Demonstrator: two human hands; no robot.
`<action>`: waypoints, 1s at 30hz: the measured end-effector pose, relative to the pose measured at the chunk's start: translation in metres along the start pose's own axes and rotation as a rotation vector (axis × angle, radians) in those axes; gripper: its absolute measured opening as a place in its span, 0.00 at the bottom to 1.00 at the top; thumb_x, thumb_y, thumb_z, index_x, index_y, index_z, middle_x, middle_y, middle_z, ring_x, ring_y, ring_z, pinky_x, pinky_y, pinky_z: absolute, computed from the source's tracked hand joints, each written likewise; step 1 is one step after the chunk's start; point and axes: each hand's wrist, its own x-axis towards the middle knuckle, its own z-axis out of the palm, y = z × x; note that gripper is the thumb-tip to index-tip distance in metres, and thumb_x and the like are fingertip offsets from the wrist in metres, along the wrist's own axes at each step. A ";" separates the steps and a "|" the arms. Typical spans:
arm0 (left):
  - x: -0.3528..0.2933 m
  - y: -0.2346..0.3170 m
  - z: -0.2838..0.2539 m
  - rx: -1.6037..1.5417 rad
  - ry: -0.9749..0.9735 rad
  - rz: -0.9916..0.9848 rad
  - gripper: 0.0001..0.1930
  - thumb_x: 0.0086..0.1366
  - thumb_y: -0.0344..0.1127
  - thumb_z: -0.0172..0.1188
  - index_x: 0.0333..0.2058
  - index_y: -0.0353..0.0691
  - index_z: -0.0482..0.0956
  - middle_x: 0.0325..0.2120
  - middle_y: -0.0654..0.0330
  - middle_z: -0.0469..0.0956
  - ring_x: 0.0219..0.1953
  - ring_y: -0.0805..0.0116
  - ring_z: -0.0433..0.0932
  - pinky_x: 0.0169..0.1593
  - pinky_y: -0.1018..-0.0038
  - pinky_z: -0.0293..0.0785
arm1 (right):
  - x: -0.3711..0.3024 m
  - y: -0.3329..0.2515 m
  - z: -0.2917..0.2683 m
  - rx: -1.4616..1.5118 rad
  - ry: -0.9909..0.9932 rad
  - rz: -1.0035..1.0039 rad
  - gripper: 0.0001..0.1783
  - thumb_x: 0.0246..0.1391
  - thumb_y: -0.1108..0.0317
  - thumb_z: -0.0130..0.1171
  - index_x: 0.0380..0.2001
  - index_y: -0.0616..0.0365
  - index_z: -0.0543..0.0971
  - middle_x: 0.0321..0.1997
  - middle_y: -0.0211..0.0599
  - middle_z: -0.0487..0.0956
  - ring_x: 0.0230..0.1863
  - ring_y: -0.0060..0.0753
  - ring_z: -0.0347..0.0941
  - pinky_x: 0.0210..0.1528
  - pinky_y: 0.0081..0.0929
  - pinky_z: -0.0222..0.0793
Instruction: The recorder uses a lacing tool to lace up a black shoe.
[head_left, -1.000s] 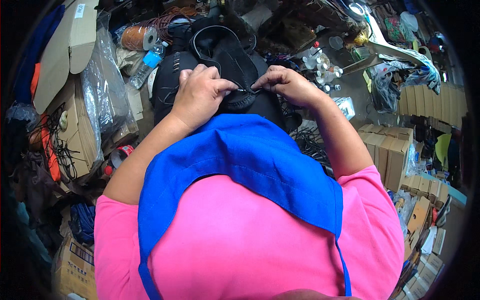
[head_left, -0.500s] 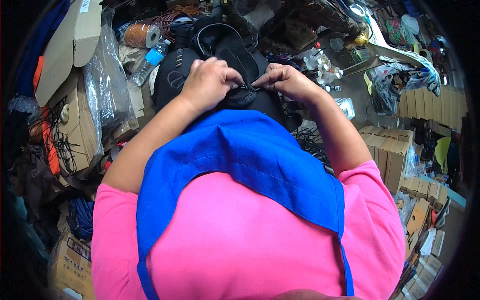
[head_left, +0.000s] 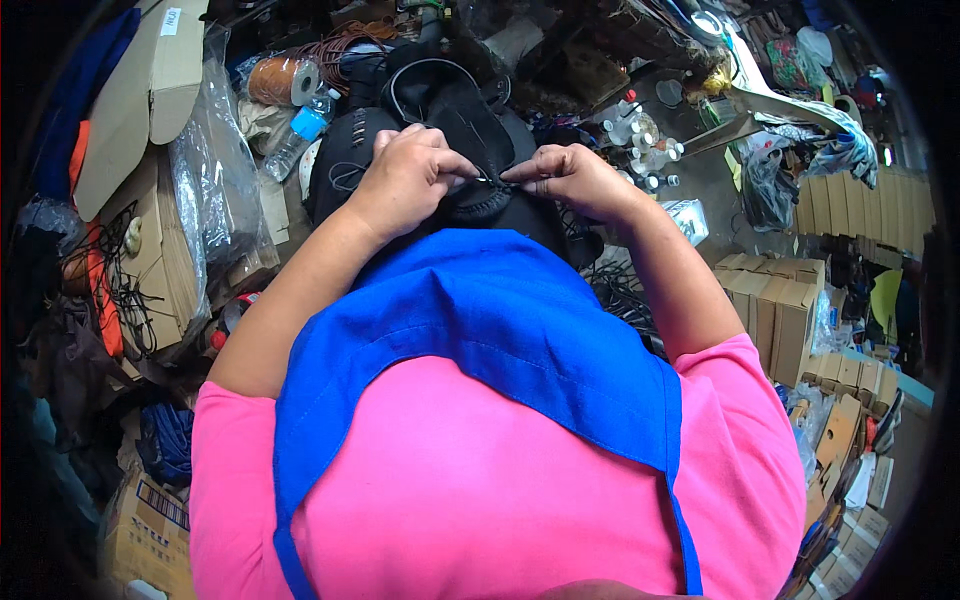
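Observation:
On my lap, beyond the blue apron [head_left: 480, 290], lies a black shoe-like piece [head_left: 478, 207] with a thick, ribbed line of stitching along its near edge. My left hand [head_left: 420, 175] bends in a pinch over that edge, and a thin, shiny, needle-like bit shows at its fingertips. From the other side my right hand [head_left: 575, 182] pinches close to the same spot, its fingertips almost meeting the left ones. What the right fingers hold is too small to make out. Dark thread [head_left: 347, 177] loops on the black surface left of my left hand.
An orange spool [head_left: 283, 80] and a clear bottle with a blue label [head_left: 300, 130] are at the far left. Several capped bottles [head_left: 640, 135] stand at the far right. Cardboard boxes [head_left: 775, 310] are stacked right of my arm; plastic-wrapped cardboard [head_left: 215, 180] leans at left.
Both hands have shifted slightly, with the fingertips still together at the stitched edge. The shiny bit now shows between them, and the right fingers look more curled.

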 end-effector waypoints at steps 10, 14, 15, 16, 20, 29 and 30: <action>-0.005 0.001 0.002 0.048 0.082 0.060 0.09 0.49 0.29 0.64 0.29 0.53 0.84 0.23 0.68 0.72 0.35 0.68 0.71 0.45 0.69 0.57 | -0.006 0.001 0.003 -0.130 0.113 -0.045 0.17 0.48 0.75 0.61 0.43 0.48 0.83 0.31 0.34 0.76 0.36 0.25 0.73 0.42 0.24 0.69; 0.000 -0.001 0.003 0.090 0.052 0.057 0.09 0.49 0.29 0.64 0.29 0.52 0.84 0.23 0.68 0.72 0.36 0.67 0.71 0.45 0.68 0.57 | 0.001 0.016 0.002 -0.026 0.085 -0.059 0.16 0.47 0.75 0.61 0.42 0.48 0.83 0.30 0.32 0.75 0.35 0.25 0.71 0.42 0.23 0.68; 0.001 -0.002 0.004 0.082 0.040 0.049 0.09 0.49 0.29 0.64 0.30 0.52 0.84 0.23 0.68 0.73 0.36 0.67 0.71 0.45 0.68 0.57 | 0.004 0.017 0.001 0.008 0.057 -0.073 0.16 0.47 0.75 0.61 0.42 0.48 0.83 0.30 0.32 0.75 0.35 0.25 0.71 0.43 0.23 0.68; 0.003 -0.004 0.004 0.083 0.040 0.048 0.09 0.49 0.29 0.64 0.30 0.52 0.84 0.23 0.68 0.73 0.36 0.67 0.71 0.45 0.68 0.57 | 0.006 0.017 -0.001 0.008 0.056 -0.074 0.16 0.47 0.75 0.61 0.42 0.48 0.83 0.30 0.32 0.75 0.35 0.25 0.71 0.43 0.23 0.68; 0.013 -0.008 0.003 0.076 0.023 0.157 0.08 0.49 0.29 0.64 0.29 0.51 0.83 0.24 0.67 0.73 0.36 0.67 0.71 0.45 0.67 0.57 | 0.010 0.014 -0.002 0.016 -0.029 -0.048 0.15 0.49 0.75 0.60 0.41 0.51 0.83 0.30 0.29 0.73 0.37 0.23 0.69 0.43 0.22 0.66; -0.015 0.018 -0.002 0.068 0.091 -0.012 0.09 0.48 0.31 0.66 0.31 0.50 0.83 0.26 0.68 0.78 0.37 0.66 0.72 0.46 0.67 0.57 | -0.004 0.010 0.017 0.015 0.185 -0.022 0.14 0.49 0.72 0.63 0.41 0.53 0.83 0.36 0.32 0.79 0.39 0.23 0.74 0.43 0.22 0.69; -0.013 0.019 -0.002 0.063 0.069 -0.115 0.09 0.48 0.32 0.66 0.31 0.50 0.83 0.26 0.68 0.78 0.37 0.67 0.72 0.47 0.66 0.56 | -0.003 0.011 0.019 0.086 0.190 0.007 0.14 0.49 0.72 0.63 0.42 0.55 0.82 0.36 0.31 0.80 0.39 0.21 0.74 0.43 0.21 0.69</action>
